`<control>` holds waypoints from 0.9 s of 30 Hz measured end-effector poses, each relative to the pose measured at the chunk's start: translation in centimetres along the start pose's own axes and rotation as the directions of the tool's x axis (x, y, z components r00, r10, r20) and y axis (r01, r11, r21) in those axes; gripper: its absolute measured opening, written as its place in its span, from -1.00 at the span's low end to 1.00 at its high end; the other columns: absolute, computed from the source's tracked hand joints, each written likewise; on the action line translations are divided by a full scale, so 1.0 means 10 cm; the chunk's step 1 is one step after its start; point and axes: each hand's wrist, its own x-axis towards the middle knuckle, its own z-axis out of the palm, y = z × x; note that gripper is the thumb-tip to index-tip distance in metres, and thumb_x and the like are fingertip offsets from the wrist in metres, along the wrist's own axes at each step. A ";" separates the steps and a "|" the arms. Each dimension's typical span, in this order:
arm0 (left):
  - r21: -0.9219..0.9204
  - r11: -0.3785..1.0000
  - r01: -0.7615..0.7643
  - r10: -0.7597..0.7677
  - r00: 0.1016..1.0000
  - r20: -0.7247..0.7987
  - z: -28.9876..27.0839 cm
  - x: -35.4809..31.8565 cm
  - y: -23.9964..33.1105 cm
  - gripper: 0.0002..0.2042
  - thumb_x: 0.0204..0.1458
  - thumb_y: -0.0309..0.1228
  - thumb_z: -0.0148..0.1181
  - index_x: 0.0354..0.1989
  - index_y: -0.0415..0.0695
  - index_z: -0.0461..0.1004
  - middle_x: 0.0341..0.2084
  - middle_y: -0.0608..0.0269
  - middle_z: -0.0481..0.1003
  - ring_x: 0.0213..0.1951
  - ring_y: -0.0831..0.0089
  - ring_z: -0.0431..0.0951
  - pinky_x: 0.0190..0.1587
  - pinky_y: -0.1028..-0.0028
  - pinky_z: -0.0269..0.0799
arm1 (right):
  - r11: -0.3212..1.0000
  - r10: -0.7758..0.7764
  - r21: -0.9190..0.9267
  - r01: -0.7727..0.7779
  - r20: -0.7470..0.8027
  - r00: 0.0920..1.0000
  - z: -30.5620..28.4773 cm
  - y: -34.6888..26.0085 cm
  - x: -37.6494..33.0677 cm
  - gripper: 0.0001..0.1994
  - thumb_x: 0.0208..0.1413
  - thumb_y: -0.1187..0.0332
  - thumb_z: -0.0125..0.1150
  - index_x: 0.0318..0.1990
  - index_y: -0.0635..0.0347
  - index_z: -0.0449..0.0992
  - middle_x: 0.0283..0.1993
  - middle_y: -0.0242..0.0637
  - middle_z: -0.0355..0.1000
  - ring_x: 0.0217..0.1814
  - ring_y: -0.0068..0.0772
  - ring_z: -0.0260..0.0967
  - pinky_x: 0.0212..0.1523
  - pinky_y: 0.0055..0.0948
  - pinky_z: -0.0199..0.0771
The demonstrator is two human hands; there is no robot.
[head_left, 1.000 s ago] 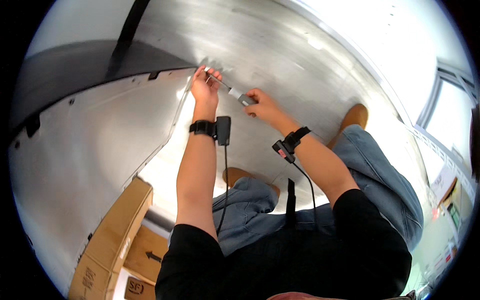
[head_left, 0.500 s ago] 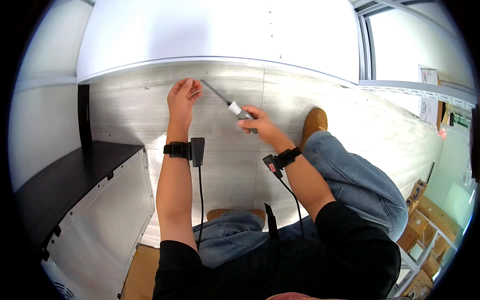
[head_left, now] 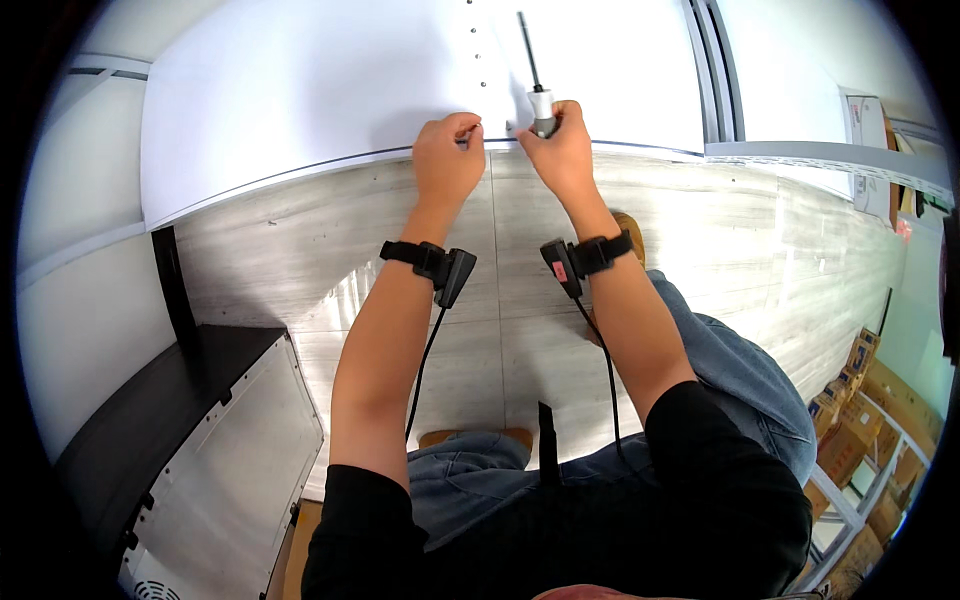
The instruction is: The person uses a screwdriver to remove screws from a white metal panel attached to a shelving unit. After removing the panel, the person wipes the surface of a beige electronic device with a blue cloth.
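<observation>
My right hand (head_left: 566, 158) is closed round the grey and white handle of a screwdriver (head_left: 541, 103). Its thin dark shaft points up and slightly left over the large white panel (head_left: 290, 95). To the left, near the panel's front edge, my left hand (head_left: 446, 165) is closed in a pinch. Whatever sits between its fingertips is too small to make out. A line of small dark dots (head_left: 478, 57), holes or screw heads, runs up the panel between the hands, and a small dark bit lies by the right thumb.
Grey wood-look floor (head_left: 420, 360) lies below the panel. At the lower left stands a metal cabinet (head_left: 215, 470) with a black top. A grey metal frame (head_left: 800, 155) crosses at the right, and cardboard boxes (head_left: 850, 430) are stacked at the lower right.
Both hands have moved up and to the right, from above the floor to the panel's edge. The screwdriver has swung from pointing at my left hand to pointing up the panel.
</observation>
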 end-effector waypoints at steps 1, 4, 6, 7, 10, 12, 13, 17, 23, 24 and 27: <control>0.056 0.995 -0.084 0.084 0.996 -0.002 0.05 0.02 -0.01 -0.89 -0.10 -0.46 0.28 -0.35 -0.10 0.59 -0.43 0.31 0.57 -0.34 0.41 0.51 -0.25 0.44 0.42 | 0.995 0.009 -0.104 -0.009 -0.003 1.000 0.02 -0.04 0.06 -0.58 -0.11 0.40 0.36 -0.18 0.29 0.24 -0.43 -0.13 0.42 -0.41 -0.26 0.46 -0.37 -0.33 0.48; 0.150 0.962 -0.227 0.233 0.972 -0.020 0.11 0.07 -0.03 -0.90 -0.16 -0.47 0.31 -0.41 -0.07 0.60 -0.44 0.33 0.54 -0.30 0.33 0.45 -0.23 0.36 0.39 | 0.976 0.022 -0.217 -0.026 -0.020 1.000 0.10 -0.09 0.16 -0.53 -0.18 0.33 0.45 -0.19 0.30 0.29 -0.39 -0.08 0.46 -0.43 -0.25 0.46 -0.37 -0.35 0.47; 0.185 0.946 -0.266 0.275 0.961 -0.026 0.13 0.08 -0.06 -0.91 -0.18 -0.47 0.33 -0.44 -0.06 0.60 -0.44 0.34 0.51 -0.28 0.30 0.42 -0.23 0.35 0.37 | 0.967 -0.022 -0.256 0.017 -0.018 1.000 0.15 -0.06 0.20 -0.52 -0.18 0.34 0.44 -0.17 0.30 0.29 -0.39 -0.06 0.47 -0.39 -0.13 0.49 -0.35 -0.29 0.48; 0.201 0.940 -0.275 0.285 0.958 -0.022 0.13 0.08 -0.09 -0.91 -0.19 -0.46 0.34 -0.45 -0.06 0.60 -0.44 0.34 0.49 -0.28 0.30 0.41 -0.23 0.36 0.37 | 0.960 -0.035 -0.278 0.029 -0.017 0.999 0.17 -0.07 0.21 -0.53 -0.19 0.35 0.43 -0.17 0.30 0.29 -0.39 -0.06 0.48 -0.38 -0.11 0.49 -0.34 -0.28 0.48; 0.203 0.943 -0.264 0.273 0.962 -0.013 0.15 0.08 -0.11 -0.90 -0.20 -0.46 0.36 -0.46 -0.05 0.61 -0.44 0.34 0.45 -0.28 0.29 0.39 -0.23 0.36 0.35 | 0.936 -0.114 -0.336 0.103 -0.014 0.993 0.19 -0.04 0.24 -0.54 -0.20 0.38 0.41 -0.16 0.29 0.29 -0.40 -0.03 0.47 -0.36 -0.05 0.50 -0.33 -0.24 0.49; 0.196 0.947 -0.256 0.264 0.964 -0.017 0.15 0.09 -0.10 -0.89 -0.21 -0.46 0.36 -0.45 -0.05 0.61 -0.43 0.34 0.44 -0.29 0.29 0.39 -0.22 0.35 0.34 | 0.932 -0.164 -0.328 0.151 -0.012 0.986 0.19 -0.03 0.26 -0.57 -0.21 0.43 0.36 -0.18 0.28 0.29 -0.42 0.00 0.47 -0.36 0.00 0.49 -0.32 -0.20 0.49; 0.196 0.946 -0.258 0.267 0.963 -0.022 0.16 0.09 -0.10 -0.89 -0.21 -0.46 0.36 -0.45 -0.05 0.61 -0.43 0.34 0.44 -0.29 0.28 0.39 -0.22 0.35 0.34 | 0.938 -0.182 -0.302 0.170 -0.013 0.983 0.20 -0.04 0.27 -0.60 -0.21 0.46 0.32 -0.19 0.28 0.29 -0.44 0.02 0.46 -0.37 0.04 0.49 -0.33 -0.18 0.48; 0.197 0.944 -0.265 0.277 0.960 -0.035 0.17 0.10 -0.11 -0.86 -0.22 -0.46 0.36 -0.42 -0.06 0.60 -0.42 0.32 0.44 -0.28 0.27 0.39 -0.21 0.34 0.33 | 0.969 -0.204 -0.143 0.200 -0.016 0.979 0.23 -0.11 0.34 -0.65 -0.21 0.47 0.29 -0.24 0.23 0.28 -0.47 -0.02 0.47 -0.40 0.03 0.48 -0.36 -0.19 0.47; 0.162 0.950 -0.268 0.267 0.963 0.032 0.10 0.11 -0.11 -0.81 -0.22 -0.47 0.35 -0.35 -0.08 0.58 -0.38 0.29 0.46 -0.25 0.25 0.39 -0.19 0.33 0.33 | 0.974 -0.221 0.045 0.224 -0.056 0.974 0.38 -0.05 0.47 -0.68 -0.18 0.46 0.33 -0.29 0.17 0.30 -0.48 -0.14 0.48 -0.43 -0.12 0.50 -0.38 -0.31 0.47; 0.147 0.954 -0.262 0.262 0.965 0.021 0.10 0.11 -0.11 -0.80 -0.22 -0.49 0.34 -0.34 -0.08 0.57 -0.37 0.29 0.47 -0.24 0.25 0.40 -0.19 0.33 0.34 | 0.972 -0.225 0.049 0.228 -0.056 0.973 0.40 -0.04 0.48 -0.69 -0.18 0.47 0.33 -0.29 0.17 0.31 -0.48 -0.15 0.48 -0.43 -0.13 0.50 -0.38 -0.32 0.46; 0.097 0.971 -0.220 0.222 0.975 -0.007 0.09 0.15 -0.13 -0.80 -0.18 -0.52 0.28 -0.31 -0.10 0.56 -0.36 0.27 0.49 -0.24 0.25 0.42 -0.19 0.34 0.36 | 0.971 -0.229 0.052 0.232 -0.050 0.972 0.43 -0.04 0.50 -0.69 -0.18 0.47 0.33 -0.30 0.16 0.31 -0.48 -0.17 0.49 -0.42 -0.15 0.51 -0.38 -0.32 0.46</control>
